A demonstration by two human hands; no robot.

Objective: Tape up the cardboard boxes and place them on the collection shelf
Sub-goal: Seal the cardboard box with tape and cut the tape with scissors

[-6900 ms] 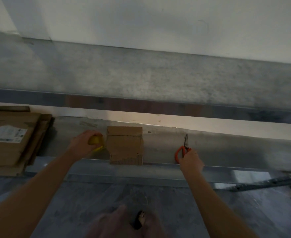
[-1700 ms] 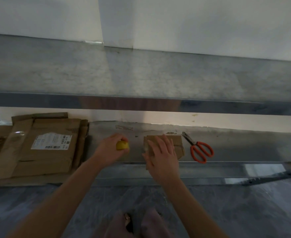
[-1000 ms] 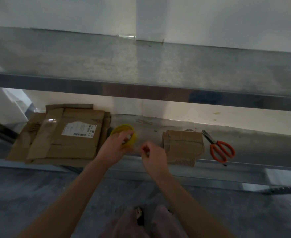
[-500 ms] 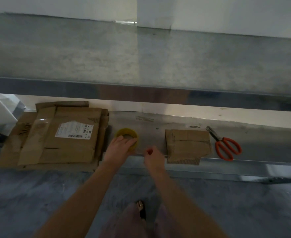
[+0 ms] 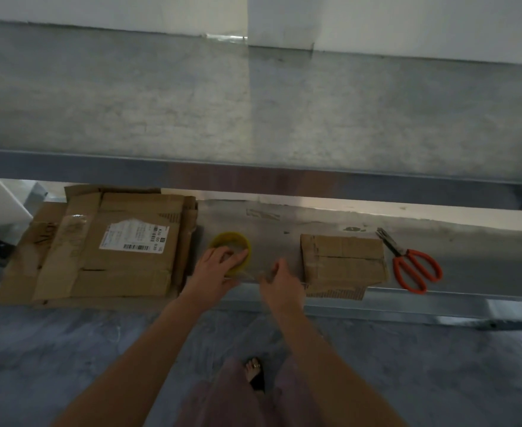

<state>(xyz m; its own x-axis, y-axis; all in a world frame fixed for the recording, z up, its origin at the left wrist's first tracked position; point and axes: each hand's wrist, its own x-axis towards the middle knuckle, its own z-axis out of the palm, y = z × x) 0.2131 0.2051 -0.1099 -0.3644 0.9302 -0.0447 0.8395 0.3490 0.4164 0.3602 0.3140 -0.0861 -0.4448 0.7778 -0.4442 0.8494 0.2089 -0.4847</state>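
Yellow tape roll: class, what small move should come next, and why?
Probably pull the strip rightward onto the small brown cardboard box: the left hand holds the round yellow tape roll, the right hand pinches its loose end short of the box.

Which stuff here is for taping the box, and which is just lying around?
For the job:
round yellow tape roll, held by the left hand
clear tape strip, pinched by the right hand
small brown cardboard box
orange-handled scissors, likely for cutting
grey metal shelf

Just lying about:
stack of flattened brown cardboard with a white label
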